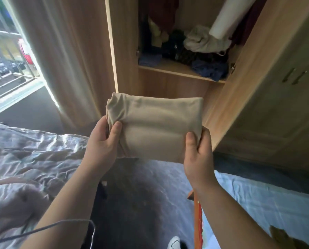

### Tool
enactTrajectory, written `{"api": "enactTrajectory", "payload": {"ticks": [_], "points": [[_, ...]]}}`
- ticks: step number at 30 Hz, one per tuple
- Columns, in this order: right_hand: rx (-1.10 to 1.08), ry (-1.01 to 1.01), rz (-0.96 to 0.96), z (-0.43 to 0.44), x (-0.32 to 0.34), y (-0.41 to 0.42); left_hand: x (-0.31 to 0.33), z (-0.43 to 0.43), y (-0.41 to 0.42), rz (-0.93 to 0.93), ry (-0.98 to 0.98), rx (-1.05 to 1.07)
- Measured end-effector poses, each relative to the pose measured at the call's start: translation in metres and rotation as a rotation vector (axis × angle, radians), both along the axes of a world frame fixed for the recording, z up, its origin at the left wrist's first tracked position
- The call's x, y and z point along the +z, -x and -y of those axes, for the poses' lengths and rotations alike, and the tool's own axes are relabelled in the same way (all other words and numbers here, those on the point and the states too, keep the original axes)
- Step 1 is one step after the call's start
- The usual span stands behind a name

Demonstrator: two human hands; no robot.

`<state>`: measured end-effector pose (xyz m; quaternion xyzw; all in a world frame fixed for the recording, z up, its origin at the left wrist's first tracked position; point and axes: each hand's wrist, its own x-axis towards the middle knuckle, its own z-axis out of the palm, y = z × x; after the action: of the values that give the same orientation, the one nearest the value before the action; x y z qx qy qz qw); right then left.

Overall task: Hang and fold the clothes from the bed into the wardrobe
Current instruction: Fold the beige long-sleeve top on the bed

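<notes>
Left hand (pixel 103 142), right hand (pixel 198 157) grip folded beige cloth (pixel 157 126) at near corners: thumbs on top, fingers curled under, mostly hidden. Cloth held in air between hands. Beyond fingers: open wardrobe (pixel 168 85), shelf (pixel 177 73) with piled clothes (pixel 200 42). Bed (pixel 33 150) left of left wrist.
</notes>
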<state>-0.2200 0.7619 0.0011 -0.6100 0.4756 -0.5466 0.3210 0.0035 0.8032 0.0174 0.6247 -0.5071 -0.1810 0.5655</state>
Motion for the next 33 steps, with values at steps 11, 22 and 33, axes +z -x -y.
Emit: {"api": "enactTrajectory", "payload": {"ticks": [11,22,33], "points": [[-0.018,0.017,0.058,0.171,0.004,0.096,0.018,0.178,0.092,0.087,0.005,0.048],[-0.053,-0.056,-0.069,0.350,-0.008,0.059,-0.008,0.364,0.047,0.127,-0.060,-0.002],[-0.214,-0.127,-0.122,0.558,-0.020,-0.038,-0.013,0.596,-0.046,0.008,-0.115,-0.203]]}}
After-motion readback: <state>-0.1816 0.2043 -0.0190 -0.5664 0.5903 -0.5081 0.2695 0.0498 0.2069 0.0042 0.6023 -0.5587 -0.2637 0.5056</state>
